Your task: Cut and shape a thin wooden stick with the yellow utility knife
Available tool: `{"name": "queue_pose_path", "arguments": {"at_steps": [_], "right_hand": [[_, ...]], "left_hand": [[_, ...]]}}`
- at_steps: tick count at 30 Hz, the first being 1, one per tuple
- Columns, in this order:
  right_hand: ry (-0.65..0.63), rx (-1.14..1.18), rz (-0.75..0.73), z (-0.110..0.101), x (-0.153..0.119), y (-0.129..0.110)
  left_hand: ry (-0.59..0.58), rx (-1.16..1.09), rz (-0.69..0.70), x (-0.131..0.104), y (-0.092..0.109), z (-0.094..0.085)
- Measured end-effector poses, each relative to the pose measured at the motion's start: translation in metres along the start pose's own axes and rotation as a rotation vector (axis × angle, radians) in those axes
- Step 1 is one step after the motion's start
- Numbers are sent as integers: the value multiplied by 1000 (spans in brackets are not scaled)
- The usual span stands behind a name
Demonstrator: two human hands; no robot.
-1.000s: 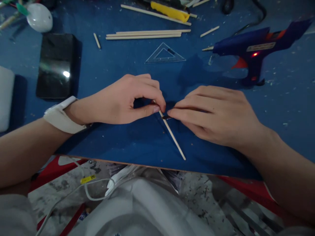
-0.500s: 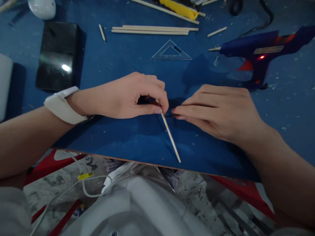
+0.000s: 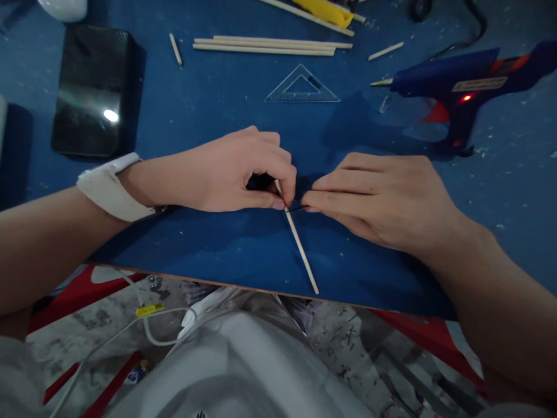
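My left hand (image 3: 256, 171) pinches a thin wooden stick (image 3: 301, 249) between thumb and forefinger. The stick slants down toward the table's front edge, and its upper end is partly hidden by the fingers. Just to the right, my right hand (image 3: 374, 197) is closed with its fingertips pressed together on a thin, dark, blade-like piece (image 3: 297, 209). That piece reaches the stick close beside my left thumb and seems to touch it. Most of the piece is covered by the right fingers, so its exact kind cannot be made out.
Behind my hands lie a clear set square (image 3: 282, 96), several wooden sticks (image 3: 265, 50) and two short stick pieces. A blue glue gun (image 3: 448, 81) with a lit red light rests at the right. A black box-shaped device (image 3: 93, 93) stands left. The table's edge (image 3: 243, 285) runs near me.
The right fingertips have shifted slightly left, and more of the dark piece shows across the stick. The stick's lower end has moved slightly toward me; the whole view has shifted a little.
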State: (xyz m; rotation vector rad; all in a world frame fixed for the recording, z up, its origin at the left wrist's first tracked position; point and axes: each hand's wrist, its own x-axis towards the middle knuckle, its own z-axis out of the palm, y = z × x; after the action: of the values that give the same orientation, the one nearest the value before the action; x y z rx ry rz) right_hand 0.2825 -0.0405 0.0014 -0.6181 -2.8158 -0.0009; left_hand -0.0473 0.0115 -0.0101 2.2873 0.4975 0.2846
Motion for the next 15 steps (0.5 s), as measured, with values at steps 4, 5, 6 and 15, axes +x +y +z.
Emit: {"name": "queue_pose_path", "arguments": {"at_steps": [4, 5, 6, 15], "right_hand": [[-8, -82, -20, -3, 2, -4], [-10, -89, -24, -3, 3, -6], [-9, -91, -31, -2, 5, -7], [52, -20, -72, 0, 8, -4]], "left_hand": [[-19, -13, -5, 1, -1, 1], [-25, -14, -8, 1, -1, 1], [-28, -14, -12, 2, -1, 1], [-37, -58, 11, 2, -3, 1]]}}
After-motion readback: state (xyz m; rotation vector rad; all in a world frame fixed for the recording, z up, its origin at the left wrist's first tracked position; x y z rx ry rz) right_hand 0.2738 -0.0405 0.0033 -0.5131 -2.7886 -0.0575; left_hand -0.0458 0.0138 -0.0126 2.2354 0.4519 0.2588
